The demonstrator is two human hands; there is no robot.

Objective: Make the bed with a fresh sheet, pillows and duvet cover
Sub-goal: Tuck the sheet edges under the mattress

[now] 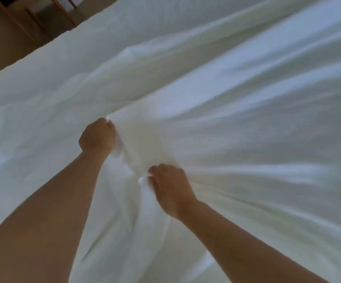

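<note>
Here, the fingers (110, 126) of the left hand (97, 137) curl round a bunched edge of the white cloth (237, 119). The right hand (170, 188) clutches the same gather, closer to the bed's near side. The cloth — sheet or duvet cover, I cannot tell — spreads across the bed (43, 64), creases fanning from both grips. It looks light, limp and slippery, so it is best held at the hem by the fistful.

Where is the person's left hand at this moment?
In the head view, the left hand sits left of centre, gripping the bunched edge of the white crumpled bed linen, up and left of the right hand, which grips the same edge.
</note>
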